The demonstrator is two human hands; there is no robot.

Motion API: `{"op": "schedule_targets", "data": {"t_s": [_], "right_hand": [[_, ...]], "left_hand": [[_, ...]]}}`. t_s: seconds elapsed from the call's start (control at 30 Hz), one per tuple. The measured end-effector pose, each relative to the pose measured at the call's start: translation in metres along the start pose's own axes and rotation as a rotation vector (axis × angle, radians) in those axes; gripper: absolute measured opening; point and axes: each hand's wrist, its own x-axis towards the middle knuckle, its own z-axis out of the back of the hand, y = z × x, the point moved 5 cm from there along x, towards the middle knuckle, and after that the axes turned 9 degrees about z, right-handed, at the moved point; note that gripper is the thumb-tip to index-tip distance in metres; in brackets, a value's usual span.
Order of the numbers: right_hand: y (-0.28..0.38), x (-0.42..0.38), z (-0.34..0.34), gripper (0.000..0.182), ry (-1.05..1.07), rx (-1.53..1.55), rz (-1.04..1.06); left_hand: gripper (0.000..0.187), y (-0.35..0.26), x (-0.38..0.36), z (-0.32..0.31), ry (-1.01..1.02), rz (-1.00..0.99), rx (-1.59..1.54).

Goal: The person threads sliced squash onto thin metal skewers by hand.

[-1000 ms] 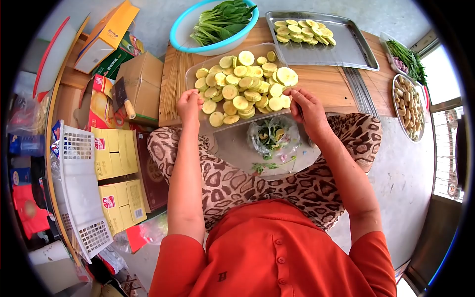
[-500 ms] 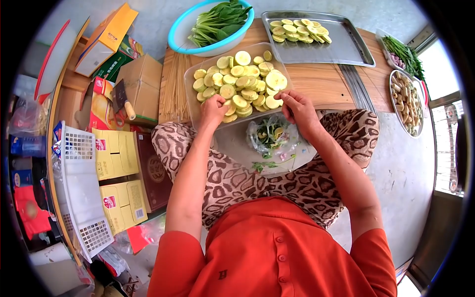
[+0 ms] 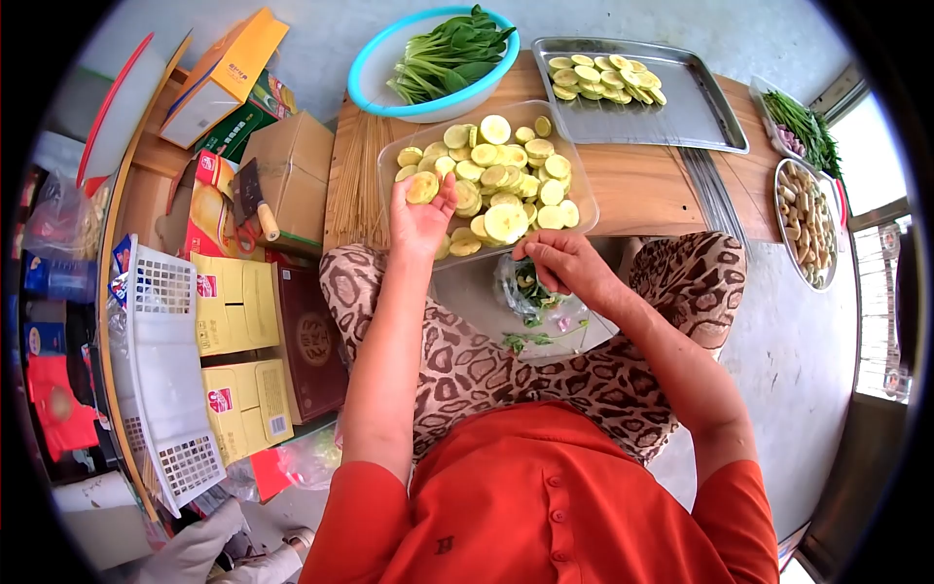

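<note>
My left hand (image 3: 420, 226) is turned palm up over the near left corner of a clear plastic tub (image 3: 590, 206). Its fingers hold a round zucchini slice (image 3: 421, 188). Many more cut slices (image 3: 506, 222) fill the tub, pale inside with green rims. My right hand (image 3: 569, 263) is closed in a pinch just past the tub's near right edge; anything thin between its fingertips is too small to make out. Beneath it, partly covered, is a plastic bag (image 3: 513, 289) with green scraps. Thin bamboo sticks (image 3: 355, 185) lie left of the tub.
A blue-rimmed basin (image 3: 360, 86) of leafy greens stands behind the tub. The metal tray (image 3: 696, 122) bears rows of zucchini slices. At right is a dish of pale short pieces (image 3: 806, 224). Boxes and a cleaver (image 3: 255, 200) are at left. Another person's legs (image 3: 199, 545) show at lower left.
My left hand has turned palm up and lifted a zucchini slice. My right hand has drawn back from the slices toward me. The view has shifted slightly, and another person's legs have appeared.
</note>
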Motion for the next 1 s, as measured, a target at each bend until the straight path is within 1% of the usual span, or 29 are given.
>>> {"op": "schedule_targets", "data": {"t_s": [0.1,0.17,0.2,0.33,0.4,0.43,0.5,0.63,0.7,1.0], "right_hand": [[-0.001,0.002,-0.013,0.021,0.051,-0.029,-0.005],[-0.001,0.002,-0.02,0.021,0.086,-0.036,-0.018],[0.0,0.002,-0.022,0.021,0.082,-0.041,-0.001],[0.001,0.004,-0.024,0.021,0.083,-0.043,-0.032],[0.002,0.005,-0.024,0.021,0.081,-0.045,-0.026],[0.001,0.005,-0.024,0.021,0.08,-0.044,-0.029],[0.0,0.006,-0.024,0.021,0.075,-0.047,-0.031],[-0.002,0.008,-0.024,0.021,0.061,-0.043,-0.038],[-0.001,0.009,-0.024,0.021,0.053,-0.049,-0.026],[0.001,0.012,-0.026,0.021,0.03,-0.07,-0.013]], "left_hand": [[0.032,0.0,0.006,0.001,0.021,-0.01,-0.092],[0.031,0.0,0.009,0.004,0.01,-0.043,-0.075],[0.03,-0.001,0.009,0.005,-0.001,-0.076,-0.056],[0.028,0.004,0.018,0.011,-0.029,-0.044,-0.078],[0.03,0.003,0.017,0.004,0.017,-0.089,-0.08],[0.03,0.004,0.016,0.002,0.015,-0.087,-0.081],[0.034,0.004,0.015,-0.003,0.088,-0.084,-0.148],[0.037,0.005,0.017,-0.005,0.098,-0.085,-0.157],[0.032,0.006,0.02,-0.003,0.105,-0.074,-0.146],[0.033,0.007,0.022,-0.001,0.095,-0.099,-0.161]]}}
